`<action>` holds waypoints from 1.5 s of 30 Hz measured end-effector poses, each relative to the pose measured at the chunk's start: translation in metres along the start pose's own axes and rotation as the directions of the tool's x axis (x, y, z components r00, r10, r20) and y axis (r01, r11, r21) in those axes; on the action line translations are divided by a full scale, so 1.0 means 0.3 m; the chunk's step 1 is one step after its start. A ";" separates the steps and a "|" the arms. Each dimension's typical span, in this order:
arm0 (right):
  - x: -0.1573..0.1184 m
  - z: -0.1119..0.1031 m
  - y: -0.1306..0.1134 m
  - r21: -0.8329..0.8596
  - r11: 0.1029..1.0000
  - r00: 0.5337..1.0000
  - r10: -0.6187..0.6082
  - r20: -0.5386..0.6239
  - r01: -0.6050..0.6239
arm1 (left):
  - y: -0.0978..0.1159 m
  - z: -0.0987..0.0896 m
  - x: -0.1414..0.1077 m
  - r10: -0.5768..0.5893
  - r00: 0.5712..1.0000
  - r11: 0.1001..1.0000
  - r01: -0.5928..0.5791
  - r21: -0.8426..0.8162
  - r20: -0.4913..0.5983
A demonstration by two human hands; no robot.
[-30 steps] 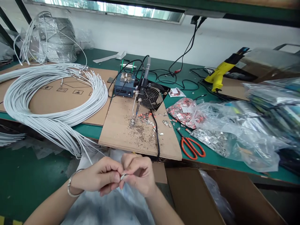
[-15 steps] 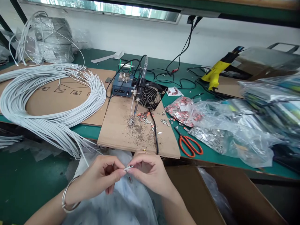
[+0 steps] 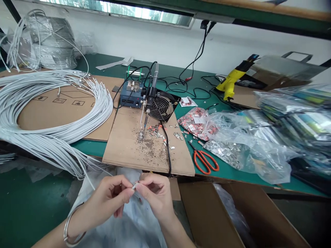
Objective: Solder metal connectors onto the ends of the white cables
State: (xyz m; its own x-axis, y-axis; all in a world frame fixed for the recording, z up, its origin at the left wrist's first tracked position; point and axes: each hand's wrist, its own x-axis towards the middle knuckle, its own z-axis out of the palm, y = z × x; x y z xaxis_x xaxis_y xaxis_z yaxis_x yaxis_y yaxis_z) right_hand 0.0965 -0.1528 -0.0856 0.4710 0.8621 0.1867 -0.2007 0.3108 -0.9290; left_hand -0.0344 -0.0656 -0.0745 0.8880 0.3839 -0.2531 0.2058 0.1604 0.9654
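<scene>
Above my lap, both hands meet at the end of a thin white cable (image 3: 134, 186). My left hand (image 3: 110, 198), with a silver bangle at its wrist, pinches the cable between thumb and forefinger. My right hand (image 3: 156, 196) has its thumb and forefinger closed on the cable's tip, where a bit of dark and reddish wire shows. A second small reddish wire end (image 3: 140, 199) hangs just below the fingers. Beyond the hands, a soldering iron (image 3: 146, 120) points down in its stand at a cardboard sheet (image 3: 124, 151) strewn with solder bits.
A large coil of white cables (image 3: 64, 132) lies at left. Behind the cardboard stand a blue soldering station (image 3: 130, 98) and a fan (image 3: 162, 106). Orange-handled scissors (image 3: 206, 162), bags of small metal parts (image 3: 224, 151) and a yellow heat gun (image 3: 232, 81) are at right. An open carton (image 3: 207, 213) stands below.
The view has swung slightly to the right, so the bench appears shifted left. My right thumb and forefinger now cover more of the cable's tip; the left hand keeps its pinch.
</scene>
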 end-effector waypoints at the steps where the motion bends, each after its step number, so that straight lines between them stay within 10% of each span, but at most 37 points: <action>1: -0.002 0.004 0.006 0.013 1.000 1.000 0.009 0.000 -0.009 | 0.001 -0.001 0.002 0.005 1.000 1.000 -0.005 0.010 -0.001; 9: 0.066 -0.162 -0.087 -0.314 0.929 0.944 -0.265 -0.195 0.196 | 0.049 -0.058 0.041 0.009 0.998 1.000 -0.010 -0.010 -0.064; 11: 0.146 -0.254 -0.148 -0.673 0.721 0.933 -0.336 -0.128 0.167 | 0.060 -0.089 0.062 0.007 0.995 0.999 -0.010 -0.033 -0.101; 15: 0.353 -0.395 -0.213 -1.000 0.006 0.992 -0.125 0.024 0.025 | 0.086 -0.134 0.119 0.007 0.995 0.999 -0.010 -0.032 -0.104; 22: 0.514 -0.418 -0.149 -0.974 -0.224 0.996 0.084 0.025 0.044 | 0.089 -0.160 0.192 -0.032 0.996 0.999 0.034 0.015 -0.081; 31: 0.499 -0.463 -0.185 -0.998 -0.061 0.995 0.094 -0.016 -0.010 | 0.159 -0.213 0.321 -0.148 0.988 0.955 0.152 0.253 -0.034; 36: 0.460 -0.373 -0.175 -0.780 0.618 0.968 0.241 0.069 -0.098 | 0.211 -0.241 0.442 -0.176 0.981 0.931 0.138 0.337 0.083; 38: 0.454 -0.325 -0.151 -0.615 0.752 0.922 0.375 0.100 -0.239 | 0.225 -0.244 0.476 -0.190 0.974 0.932 0.139 0.336 0.124; 45: 0.471 -0.256 -0.061 -0.234 0.805 0.821 0.570 0.048 -0.545 | 0.225 -0.252 0.513 -0.229 0.960 0.944 0.179 0.276 0.161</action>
State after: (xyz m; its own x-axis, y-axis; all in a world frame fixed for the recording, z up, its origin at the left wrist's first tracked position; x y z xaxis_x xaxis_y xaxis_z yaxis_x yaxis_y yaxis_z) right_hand 0.2326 -0.0674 -0.0667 0.2310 0.9036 -0.3606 -0.2175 -0.3133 -0.9244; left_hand 0.0851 0.0731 -0.0531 0.8716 0.1850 -0.4540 0.4669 -0.0308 0.8838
